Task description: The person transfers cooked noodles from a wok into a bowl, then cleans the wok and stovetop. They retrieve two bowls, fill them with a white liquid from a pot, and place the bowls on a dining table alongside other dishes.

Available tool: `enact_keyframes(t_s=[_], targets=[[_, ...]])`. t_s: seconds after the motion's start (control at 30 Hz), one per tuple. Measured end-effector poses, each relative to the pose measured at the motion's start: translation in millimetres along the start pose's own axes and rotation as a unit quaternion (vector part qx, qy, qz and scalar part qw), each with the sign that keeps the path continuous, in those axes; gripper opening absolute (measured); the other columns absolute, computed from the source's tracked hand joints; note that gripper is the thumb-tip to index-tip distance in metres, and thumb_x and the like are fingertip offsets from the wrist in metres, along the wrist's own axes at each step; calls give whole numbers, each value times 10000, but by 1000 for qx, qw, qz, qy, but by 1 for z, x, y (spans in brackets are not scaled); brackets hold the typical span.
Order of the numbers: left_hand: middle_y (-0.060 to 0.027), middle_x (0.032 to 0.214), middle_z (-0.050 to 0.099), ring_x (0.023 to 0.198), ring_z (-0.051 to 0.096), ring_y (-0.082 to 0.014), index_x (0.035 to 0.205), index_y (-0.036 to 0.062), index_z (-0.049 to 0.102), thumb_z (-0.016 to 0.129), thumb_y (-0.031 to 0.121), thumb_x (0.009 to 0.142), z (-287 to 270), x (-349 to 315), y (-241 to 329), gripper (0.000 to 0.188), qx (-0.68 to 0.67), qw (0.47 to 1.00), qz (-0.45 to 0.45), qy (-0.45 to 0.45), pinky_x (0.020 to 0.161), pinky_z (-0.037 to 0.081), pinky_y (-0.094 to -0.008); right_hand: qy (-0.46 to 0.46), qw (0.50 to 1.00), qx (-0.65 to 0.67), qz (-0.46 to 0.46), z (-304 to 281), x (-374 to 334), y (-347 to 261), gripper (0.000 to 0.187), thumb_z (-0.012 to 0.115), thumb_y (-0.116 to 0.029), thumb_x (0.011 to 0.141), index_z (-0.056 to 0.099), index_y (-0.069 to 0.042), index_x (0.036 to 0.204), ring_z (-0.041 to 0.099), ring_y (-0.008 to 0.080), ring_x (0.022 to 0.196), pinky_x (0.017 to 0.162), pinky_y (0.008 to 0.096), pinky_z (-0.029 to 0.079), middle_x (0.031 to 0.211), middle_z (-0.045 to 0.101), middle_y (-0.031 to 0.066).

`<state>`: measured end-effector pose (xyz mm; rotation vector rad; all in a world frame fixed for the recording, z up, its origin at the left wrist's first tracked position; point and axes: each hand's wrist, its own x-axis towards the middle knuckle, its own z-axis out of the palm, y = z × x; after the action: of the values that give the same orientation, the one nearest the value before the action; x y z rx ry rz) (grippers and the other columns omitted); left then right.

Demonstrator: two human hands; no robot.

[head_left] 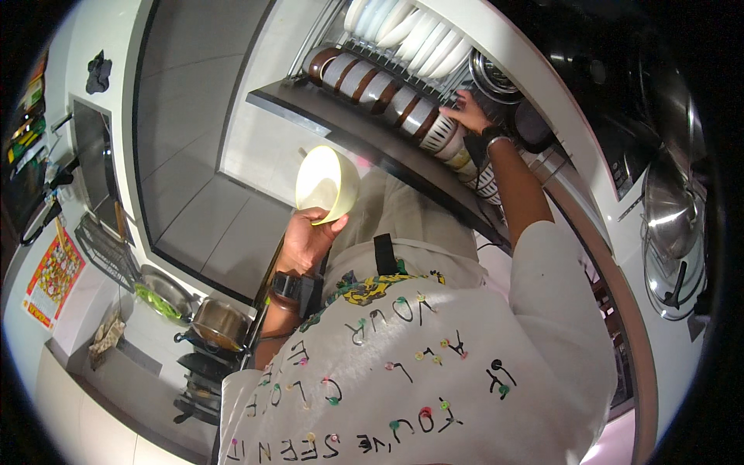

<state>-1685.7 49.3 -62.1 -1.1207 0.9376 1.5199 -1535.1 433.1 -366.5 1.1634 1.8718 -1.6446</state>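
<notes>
A pale yellow bowl is tilted with its inside showing. My left hand holds it by the lower rim, over the floor in front of the pulled-out drawer. At the drawer's rack, my right hand has its thumb and fingers on a white bowl with dark stripes; part of its grip is hidden. That bowl stands on edge in a row with several brown-and-grey bowls on one side and more patterned bowls on the other.
White plates stand upright behind the bowls, beside a round metal lid or dish. The dark drawer front crosses before my legs. A pan lid lies at the right; a steel pot and a dish of greens sit at the left.
</notes>
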Motion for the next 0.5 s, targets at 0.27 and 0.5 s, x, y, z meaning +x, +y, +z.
enact_keyframes(t_s=[0.27,0.5], targets=[[-194,1256,576,1108,619,-347,1363,-51,416,465,2,888,18,4,3,481,8,1000,-7,-14,887,578,-452,-163,913,-373,-35,-2,-59,24,1366,974,-347,532,112,6,1531,336,396,1410,1156,479,344,1551,276,259],[-197,1260,562,1089,625,-348,1349,-62,400,458,-28,882,25,4,4,472,26,1000,-5,4,882,583,-472,-188,914,-360,14,-19,-66,28,1096,949,-403,518,425,-67,1421,482,407,1277,1083,444,401,1409,452,285]])
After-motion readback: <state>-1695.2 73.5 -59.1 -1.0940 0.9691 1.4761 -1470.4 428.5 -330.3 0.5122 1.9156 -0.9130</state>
